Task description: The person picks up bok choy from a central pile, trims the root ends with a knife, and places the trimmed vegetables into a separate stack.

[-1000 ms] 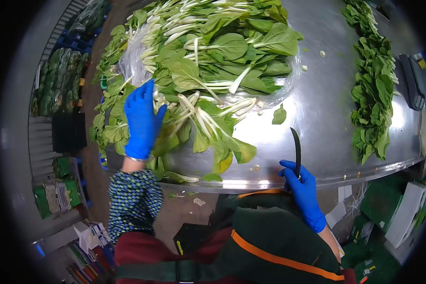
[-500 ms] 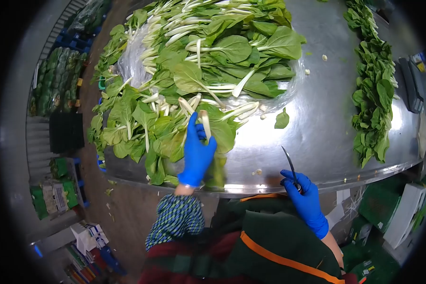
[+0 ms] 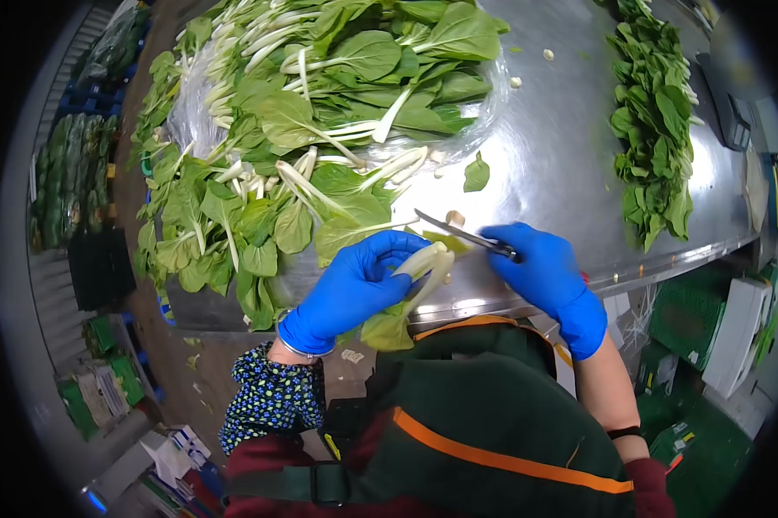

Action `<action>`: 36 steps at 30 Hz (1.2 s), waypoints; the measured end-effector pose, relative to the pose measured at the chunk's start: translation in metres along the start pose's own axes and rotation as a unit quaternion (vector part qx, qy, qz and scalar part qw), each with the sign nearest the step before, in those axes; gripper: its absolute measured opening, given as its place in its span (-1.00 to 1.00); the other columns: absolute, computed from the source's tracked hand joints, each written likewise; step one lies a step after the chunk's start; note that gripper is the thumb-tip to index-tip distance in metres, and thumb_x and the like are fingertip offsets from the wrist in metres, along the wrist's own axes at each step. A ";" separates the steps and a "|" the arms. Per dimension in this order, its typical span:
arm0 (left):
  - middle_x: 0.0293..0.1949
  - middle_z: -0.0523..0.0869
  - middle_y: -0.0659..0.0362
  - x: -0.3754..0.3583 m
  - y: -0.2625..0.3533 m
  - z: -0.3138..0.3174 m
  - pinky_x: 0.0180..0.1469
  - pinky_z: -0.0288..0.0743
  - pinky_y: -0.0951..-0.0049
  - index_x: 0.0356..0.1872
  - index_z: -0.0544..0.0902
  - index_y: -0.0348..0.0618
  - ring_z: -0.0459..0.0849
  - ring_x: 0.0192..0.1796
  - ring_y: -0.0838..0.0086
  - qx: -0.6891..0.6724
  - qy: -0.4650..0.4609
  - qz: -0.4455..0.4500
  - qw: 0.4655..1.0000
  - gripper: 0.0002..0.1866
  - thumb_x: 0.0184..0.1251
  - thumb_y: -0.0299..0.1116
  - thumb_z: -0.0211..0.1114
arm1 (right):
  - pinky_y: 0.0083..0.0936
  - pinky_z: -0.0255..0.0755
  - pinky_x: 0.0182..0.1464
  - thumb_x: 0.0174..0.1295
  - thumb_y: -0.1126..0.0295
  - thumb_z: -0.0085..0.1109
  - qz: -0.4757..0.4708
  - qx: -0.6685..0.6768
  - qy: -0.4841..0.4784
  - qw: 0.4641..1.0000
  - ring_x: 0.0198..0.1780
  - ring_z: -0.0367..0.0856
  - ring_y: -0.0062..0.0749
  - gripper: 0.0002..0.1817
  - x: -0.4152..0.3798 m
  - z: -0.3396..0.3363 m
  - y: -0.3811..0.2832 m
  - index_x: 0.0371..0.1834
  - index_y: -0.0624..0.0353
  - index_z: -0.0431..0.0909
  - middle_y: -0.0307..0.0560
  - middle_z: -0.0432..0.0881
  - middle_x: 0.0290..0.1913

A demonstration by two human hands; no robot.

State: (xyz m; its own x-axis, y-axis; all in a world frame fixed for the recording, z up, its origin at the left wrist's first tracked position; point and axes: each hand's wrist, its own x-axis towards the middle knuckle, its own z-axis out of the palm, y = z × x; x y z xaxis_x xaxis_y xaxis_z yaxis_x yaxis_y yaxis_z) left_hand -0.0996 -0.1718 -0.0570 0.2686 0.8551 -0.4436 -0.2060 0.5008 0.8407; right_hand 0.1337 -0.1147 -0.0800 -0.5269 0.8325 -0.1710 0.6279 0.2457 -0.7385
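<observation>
My left hand [image 3: 359, 281], in a blue glove, is closed around a bok choy [image 3: 430, 269] near the table's front edge. Its pale stem base points up and right, and a leaf hangs below my fingers. In my gloved right hand [image 3: 540, 268] is a small knife [image 3: 460, 231], its dark blade pointing left just above the stem base. A brownish cut stem end [image 3: 455, 218] shows beside the blade. Beyond my left hand spreads a big pile of loose bok choy [image 3: 320, 112], partly on clear plastic.
A long row of bok choy [image 3: 657, 129] lies along the right side of the steel table [image 3: 544, 173]. A dark scale-like device [image 3: 724, 104] stands at far right. Green crates [image 3: 687, 319] are below it. Wrapped produce [image 3: 69, 181] is stacked at left.
My left hand has drawn a bok choy out from the pile's near edge towards me. My right hand has lifted, bringing the knife leftwards to the stem base. The view has shifted right.
</observation>
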 end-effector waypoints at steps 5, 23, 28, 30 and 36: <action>-0.19 0.60 0.21 0.005 -0.004 0.016 -0.06 0.43 0.57 -0.08 0.51 -0.28 0.55 -0.13 0.59 0.171 0.023 0.010 0.985 -0.71 0.15 -0.48 0.23 | -0.61 0.39 -0.33 -0.01 0.35 0.28 0.189 0.375 -0.052 0.906 -0.41 0.53 -0.52 -0.71 -0.005 0.017 -0.031 -0.19 0.15 0.56 -0.05 0.58 -0.40; -0.22 0.63 0.09 -0.020 -0.002 0.025 -0.22 0.47 0.33 -0.08 0.54 -0.07 0.60 -0.28 0.25 0.591 0.080 0.173 0.784 -0.71 0.11 -0.39 0.20 | -0.63 0.33 -0.41 -0.05 0.41 0.31 -0.009 0.157 -0.027 0.987 -0.49 0.40 -0.54 -0.80 -0.007 0.023 -0.033 -0.34 0.16 0.56 -0.18 0.43 -0.48; -0.20 0.60 0.09 -0.037 0.019 -0.014 -0.16 0.43 0.33 -0.10 0.55 -0.08 0.55 -0.17 0.22 0.627 0.103 0.095 0.766 -0.66 0.00 -0.46 0.21 | -0.59 0.32 -0.52 0.01 0.38 0.25 0.031 0.156 0.121 0.980 -0.58 0.40 -0.58 -0.85 -0.004 0.034 -0.008 -0.42 0.19 0.51 -0.21 0.42 -0.54; -0.11 0.58 0.04 -0.037 0.031 -0.032 -0.07 0.42 0.35 -0.06 0.54 -0.10 0.54 -0.09 0.18 0.724 0.228 0.149 0.634 -0.63 0.01 -0.50 0.23 | -0.62 0.29 -0.55 0.04 0.36 0.23 0.171 0.333 0.074 0.924 -0.61 0.36 -0.60 -0.84 0.000 0.010 -0.012 -0.42 0.20 0.49 -0.24 0.40 -0.58; -0.07 0.58 0.03 -0.026 0.059 -0.017 0.02 0.38 0.36 0.01 0.51 -0.14 0.54 -0.01 0.21 0.529 0.230 0.250 0.777 -0.64 0.13 -0.49 0.22 | -0.70 0.19 -0.59 0.10 0.30 0.17 0.276 0.543 0.041 0.792 -0.66 0.30 -0.65 -0.80 0.007 -0.001 -0.027 -0.40 0.23 0.47 -0.29 0.36 -0.67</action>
State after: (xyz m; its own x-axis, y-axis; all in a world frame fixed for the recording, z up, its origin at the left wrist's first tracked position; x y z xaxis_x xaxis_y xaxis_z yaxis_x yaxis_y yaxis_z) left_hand -0.1345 -0.1622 -0.0007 -0.0113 0.9867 0.1620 0.7785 -0.0930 0.6207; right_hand 0.1137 -0.1148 -0.0607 -0.2770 0.7050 -0.6528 -0.1360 -0.7013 -0.6997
